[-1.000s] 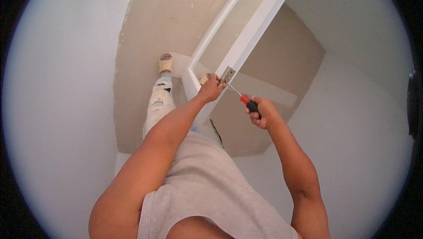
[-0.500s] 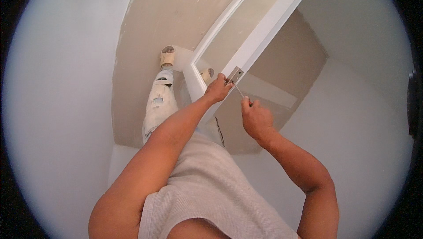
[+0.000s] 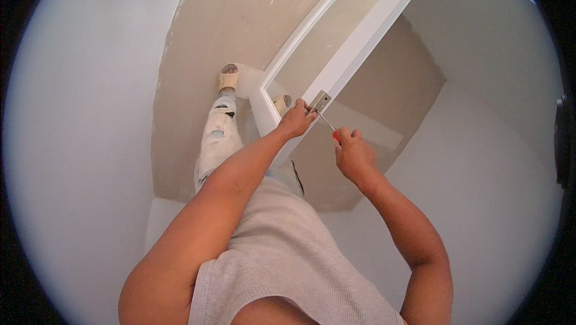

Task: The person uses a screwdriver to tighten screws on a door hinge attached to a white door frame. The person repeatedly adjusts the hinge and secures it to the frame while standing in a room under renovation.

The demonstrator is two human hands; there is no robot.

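The glazed white door (image 3: 359, 43) partly hides beige floor (image 3: 234, 25).

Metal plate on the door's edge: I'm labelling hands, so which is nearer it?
Left: the left hand is at the metal plate, by its lower end; the right hand is farther off, lower right, holding a screwdriver.

The hands (image 3: 354, 156) are bare, the ribbed sleeveless top (image 3: 288, 241) pale, the torn trousers (image 3: 217, 152) off-white, the open-toed sandals (image 3: 228, 82) cream.
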